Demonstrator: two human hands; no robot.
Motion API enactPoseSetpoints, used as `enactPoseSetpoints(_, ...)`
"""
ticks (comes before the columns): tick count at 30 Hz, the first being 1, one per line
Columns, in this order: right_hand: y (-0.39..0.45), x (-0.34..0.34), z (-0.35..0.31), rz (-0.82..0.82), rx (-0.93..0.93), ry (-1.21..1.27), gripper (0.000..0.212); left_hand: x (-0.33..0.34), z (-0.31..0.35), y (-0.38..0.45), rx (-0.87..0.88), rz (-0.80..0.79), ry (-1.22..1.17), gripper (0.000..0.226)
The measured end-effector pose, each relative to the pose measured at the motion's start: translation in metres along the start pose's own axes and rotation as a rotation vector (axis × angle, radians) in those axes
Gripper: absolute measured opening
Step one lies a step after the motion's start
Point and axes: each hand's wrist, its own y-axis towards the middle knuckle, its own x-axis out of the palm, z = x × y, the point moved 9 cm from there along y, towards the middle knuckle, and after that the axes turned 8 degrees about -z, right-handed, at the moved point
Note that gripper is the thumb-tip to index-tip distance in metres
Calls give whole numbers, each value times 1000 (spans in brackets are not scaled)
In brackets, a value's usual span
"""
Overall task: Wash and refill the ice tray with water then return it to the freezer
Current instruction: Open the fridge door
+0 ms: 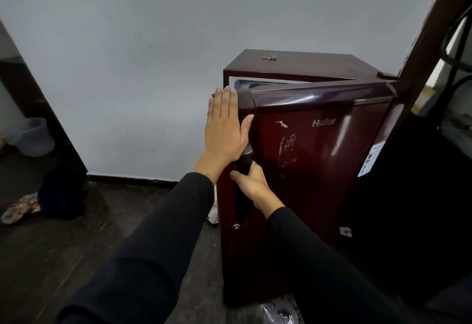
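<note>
Gripping one door handle (243, 168) with right hand (251, 185), left hand (224, 129) flat on one door (319, 170)

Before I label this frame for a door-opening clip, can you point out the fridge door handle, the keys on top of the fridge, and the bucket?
fridge door handle (244, 165): head view, the dark bar above the right hand.
keys (270, 57): head view, the metal shafts.
bucket (35, 136): head view, its pale front wall.
</note>
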Motion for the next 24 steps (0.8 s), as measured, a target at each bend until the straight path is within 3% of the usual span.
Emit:
enactPoseSetpoints(10,-90,-32,16,2,-8,73,36,-37,64,-65,-20,61,53,63)
enactPoseSetpoints(16,-150,-63,21,62,-29,114,21,-61,111,-105,28,86,77,59)
enactPoseSetpoints(24,-224,-121,38,287,-39,176,26,-82,185,-149,108,73,67,56)
